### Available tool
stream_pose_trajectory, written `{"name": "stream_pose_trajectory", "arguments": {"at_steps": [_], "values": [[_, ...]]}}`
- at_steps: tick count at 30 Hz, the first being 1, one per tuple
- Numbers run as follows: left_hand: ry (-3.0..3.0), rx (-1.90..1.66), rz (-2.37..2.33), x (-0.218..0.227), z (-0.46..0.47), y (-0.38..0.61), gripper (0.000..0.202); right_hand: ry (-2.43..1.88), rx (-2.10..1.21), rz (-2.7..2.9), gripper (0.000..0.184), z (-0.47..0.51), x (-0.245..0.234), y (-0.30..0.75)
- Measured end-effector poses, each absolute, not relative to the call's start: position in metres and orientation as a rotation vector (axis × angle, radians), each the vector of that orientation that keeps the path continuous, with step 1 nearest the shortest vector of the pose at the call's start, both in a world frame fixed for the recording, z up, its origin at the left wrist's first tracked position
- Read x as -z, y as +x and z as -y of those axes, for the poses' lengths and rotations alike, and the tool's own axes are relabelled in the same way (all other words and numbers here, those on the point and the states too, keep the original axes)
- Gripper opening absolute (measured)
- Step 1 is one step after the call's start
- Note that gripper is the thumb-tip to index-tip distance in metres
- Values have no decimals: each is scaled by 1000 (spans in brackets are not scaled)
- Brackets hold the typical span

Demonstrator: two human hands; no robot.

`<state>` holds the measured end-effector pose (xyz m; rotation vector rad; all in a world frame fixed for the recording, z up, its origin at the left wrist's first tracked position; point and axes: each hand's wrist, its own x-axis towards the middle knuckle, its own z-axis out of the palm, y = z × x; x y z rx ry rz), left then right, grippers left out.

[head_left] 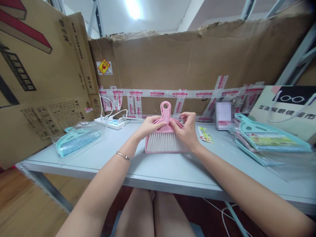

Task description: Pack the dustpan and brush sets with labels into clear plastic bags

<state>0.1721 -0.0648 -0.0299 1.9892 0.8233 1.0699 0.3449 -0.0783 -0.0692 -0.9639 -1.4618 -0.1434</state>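
A pink hand brush [164, 141] with white bristles lies nested against a pink dustpan [146, 144], handles together at the top. Both stand upright or lean on the table in front of me, bristles downward. My left hand [151, 126] grips the left shoulder of the set, its thumb across the front. On the right shoulder, my right hand [185, 130] presses its thumb near the base of the handle, with the index finger bent. The fingers behind the set are hidden.
On the grey table [103, 158], a blue brush set in clear plastic [76, 140] lies left. More packaged sets [271, 138] are stacked right, beside a paper bag [288, 102]. Behind are a power strip [111, 123], a colourful label card [205, 135], a phone-like screen [224, 113] and cardboard [160, 62].
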Motion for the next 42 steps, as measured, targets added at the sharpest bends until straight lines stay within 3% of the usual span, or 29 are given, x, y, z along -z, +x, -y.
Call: {"name": "stream_pose_trajectory", "arguments": {"at_steps": [7, 17, 26, 35, 42], "values": [[1965, -1024, -868, 33, 63, 168, 33, -1073, -618, 1758, 45, 77, 62, 356], [1994, -921, -978, 27, 67, 165, 38, -1142, -661, 1730, 43, 89, 61, 343], [1873, -864, -921, 25, 69, 164, 26, -1131, -629, 1740, 39, 94, 61, 341], [1865, -898, -980, 29, 65, 168, 42, -1173, -703, 1715, 45, 88, 65, 341], [1853, -893, -991, 26, 64, 162, 36, -966, -827, 1696, 38, 86, 67, 339]]}}
